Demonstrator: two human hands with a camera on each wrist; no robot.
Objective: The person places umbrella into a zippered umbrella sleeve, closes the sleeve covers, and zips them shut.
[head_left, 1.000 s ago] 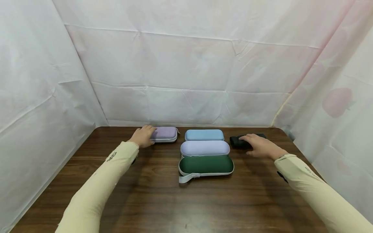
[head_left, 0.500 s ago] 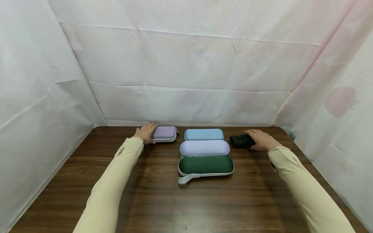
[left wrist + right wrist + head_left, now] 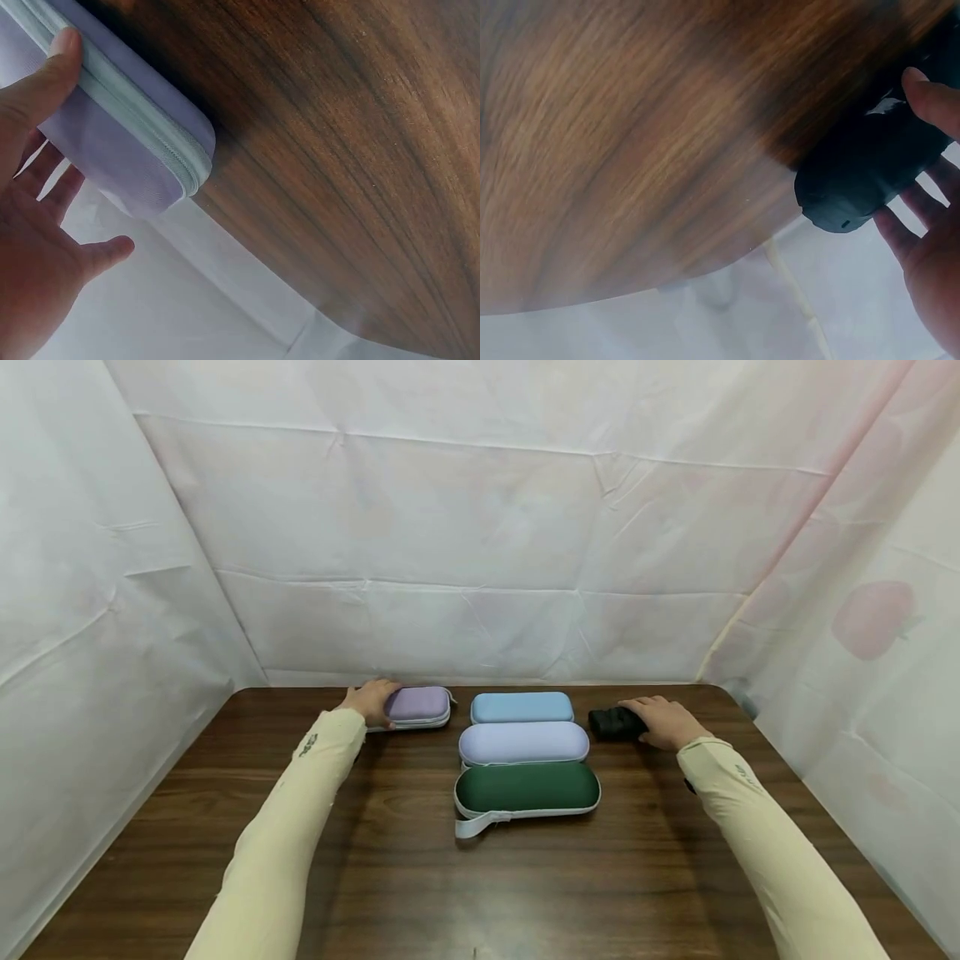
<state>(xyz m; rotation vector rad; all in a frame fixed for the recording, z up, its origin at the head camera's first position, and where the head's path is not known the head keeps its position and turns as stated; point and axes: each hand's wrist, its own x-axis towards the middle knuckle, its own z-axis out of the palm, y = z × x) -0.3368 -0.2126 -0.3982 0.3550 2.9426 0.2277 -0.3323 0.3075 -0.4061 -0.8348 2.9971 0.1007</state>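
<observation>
At the back left of the table, my left hand [image 3: 371, 702] grips the left end of a purple zip case [image 3: 418, 704]. In the left wrist view the thumb lies along the pale zipper band [image 3: 131, 101], and the other fingers reach round the far side. My right hand [image 3: 666, 722] holds the right end of a black oblong case [image 3: 615, 724] at the back right. The right wrist view has the thumb on the near face of this black case [image 3: 862, 165], with fingers along its opposite side. Much of it is hidden by the hand.
Between the hands lie three zip cases in a front-to-back row: light blue [image 3: 522, 706], lavender [image 3: 523, 742] and dark green [image 3: 528, 787], the green one with a pale wrist strap [image 3: 480, 824]. White sheeting [image 3: 465, 635] rises behind the brown wooden table [image 3: 525, 893].
My right hand has drawn back from over the black case to its right end and taken hold there. My left hand has closed round the purple case's left end. The middle row has stayed put.
</observation>
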